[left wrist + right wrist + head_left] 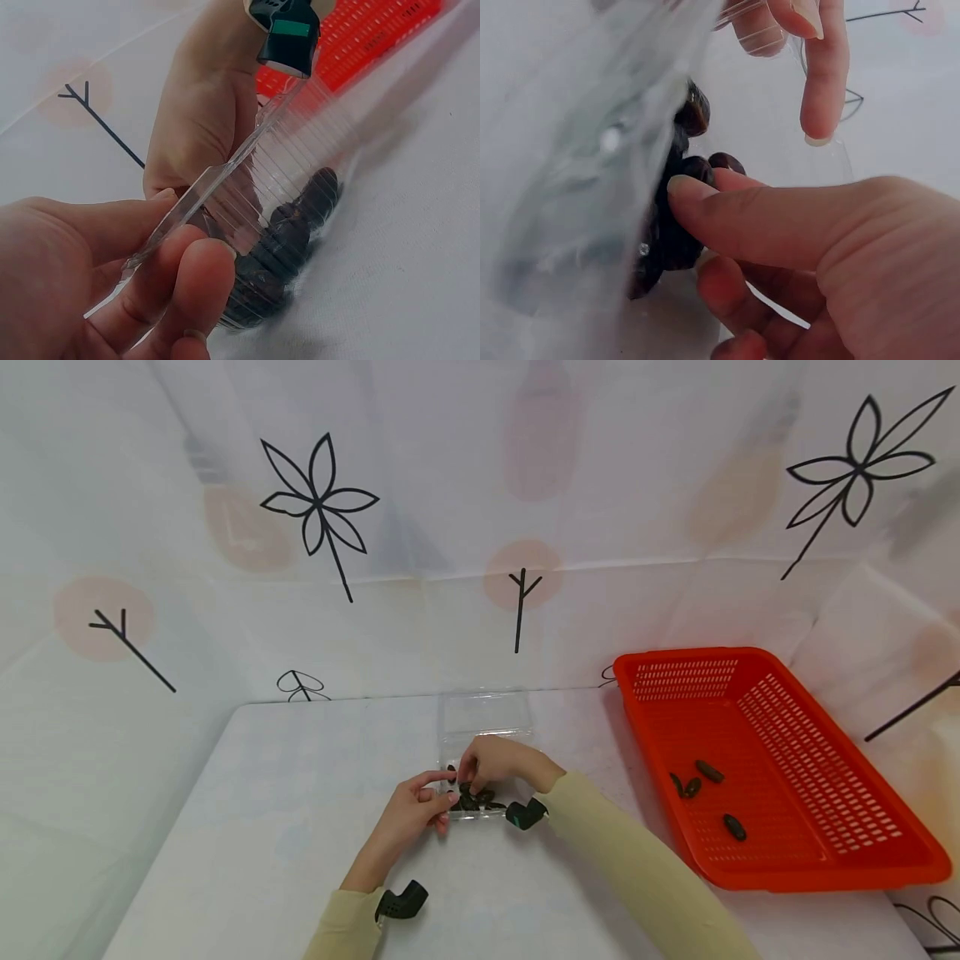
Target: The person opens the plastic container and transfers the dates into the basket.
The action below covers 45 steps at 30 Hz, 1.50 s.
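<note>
A clear plastic box [516, 789] with its hinged lid [487, 714] folded back lies on the table's middle. Dark, glossy oval pieces that look like dates [468, 802] are heaped toward its front side. My left hand [411, 806] pinches the box's left wall, fingers on both sides of the ribbed plastic [240, 199] in the left wrist view. Reaching in from the right, my right hand [498, 760] pinches one date [697, 169] between thumb and fingers, against the heap. The box wall [570, 202] blurs part of the heap in the right wrist view.
To the right stands a red slatted plastic basket [780, 852] with several dark dates [708, 771] scattered on its floor. A white cloth covers the table [300, 827], and a printed curtain [435, 635] hangs behind it.
</note>
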Available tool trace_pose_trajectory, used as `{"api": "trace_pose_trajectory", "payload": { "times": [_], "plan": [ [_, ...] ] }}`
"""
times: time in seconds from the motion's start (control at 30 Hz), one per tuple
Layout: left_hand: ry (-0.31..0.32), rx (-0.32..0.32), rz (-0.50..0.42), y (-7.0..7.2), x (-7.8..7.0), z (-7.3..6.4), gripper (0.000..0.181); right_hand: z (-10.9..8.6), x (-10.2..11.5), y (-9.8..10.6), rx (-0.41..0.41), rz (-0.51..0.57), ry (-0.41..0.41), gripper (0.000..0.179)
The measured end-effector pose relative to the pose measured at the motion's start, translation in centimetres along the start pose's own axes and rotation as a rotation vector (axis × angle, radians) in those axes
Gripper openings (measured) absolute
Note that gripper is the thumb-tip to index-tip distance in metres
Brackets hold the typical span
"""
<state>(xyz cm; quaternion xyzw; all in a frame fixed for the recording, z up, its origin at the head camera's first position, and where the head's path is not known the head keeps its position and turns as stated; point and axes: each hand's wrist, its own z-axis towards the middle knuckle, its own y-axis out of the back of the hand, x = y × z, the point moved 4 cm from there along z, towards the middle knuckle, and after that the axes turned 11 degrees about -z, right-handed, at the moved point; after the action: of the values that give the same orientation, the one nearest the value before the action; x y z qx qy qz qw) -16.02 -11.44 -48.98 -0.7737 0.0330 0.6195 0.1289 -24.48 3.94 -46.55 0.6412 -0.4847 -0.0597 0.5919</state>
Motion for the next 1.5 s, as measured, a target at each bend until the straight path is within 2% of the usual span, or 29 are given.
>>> {"api": "trace_pose_trajectory", "payload": {
  "times": [0.27,0.63,1.03,1.5],
  "plan": [
    [0.013,-0.009,0.022,0.0,-0.1,-0.1,0.044,-0.5,-0.1,0.6,0.029,0.064,0.069,0.02],
    [0.017,-0.01,0.033,0.1,0.0,0.1,0.042,-1.5,-0.1,1.8,0.053,0.169,0.101,0.025],
    [0.027,-0.02,0.044,0.0,-0.2,0.0,0.045,-2.7,-0.9,2.2,0.046,0.279,0.034,0.022],
    [0.03,-0.019,0.025,-0.2,-0.2,-0.1,0.047,-5.4,-1.8,3.8,-0.056,0.322,-0.02,0.02]
  ]
}}
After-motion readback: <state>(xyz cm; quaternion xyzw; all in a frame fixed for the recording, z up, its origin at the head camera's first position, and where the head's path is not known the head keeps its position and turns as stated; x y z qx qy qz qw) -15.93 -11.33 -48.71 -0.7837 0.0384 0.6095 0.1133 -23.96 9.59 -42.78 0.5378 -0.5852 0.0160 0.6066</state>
